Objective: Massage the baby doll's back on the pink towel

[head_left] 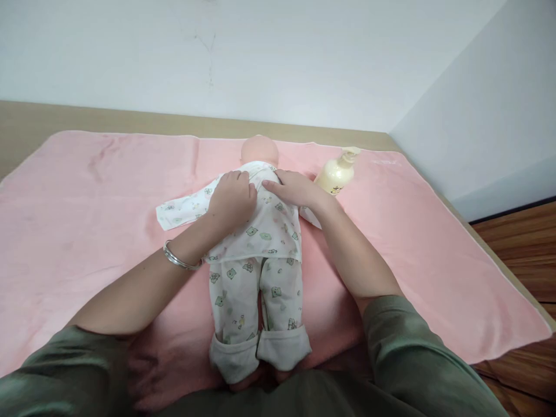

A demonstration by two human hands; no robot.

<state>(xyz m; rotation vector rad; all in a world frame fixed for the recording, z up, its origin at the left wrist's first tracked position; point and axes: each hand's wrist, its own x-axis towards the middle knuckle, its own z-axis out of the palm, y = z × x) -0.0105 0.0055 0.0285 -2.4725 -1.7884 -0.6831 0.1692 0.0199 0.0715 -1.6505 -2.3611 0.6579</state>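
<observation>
Doll (pixel 255 289): lying stretched out on the pink blanket (pixel 434 260);
Left hand (pixel 234 200): fingers curled, doll's shirt (pixel 278 231) beneath; I cannot tell whether gripping;
Right hand (pixel 296 187): fingers unclenched, doll's shoulder beneath

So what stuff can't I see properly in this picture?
In the head view:
- Face of the doll: turned away from the camera.
- Most left fingertips: curled under the left hand.
- Base of the bottle: behind the right hand and wrist.
- Label writing: too small.
- Feet: mostly hidden by trouser cuffs and the person's dark green clothing.
</observation>
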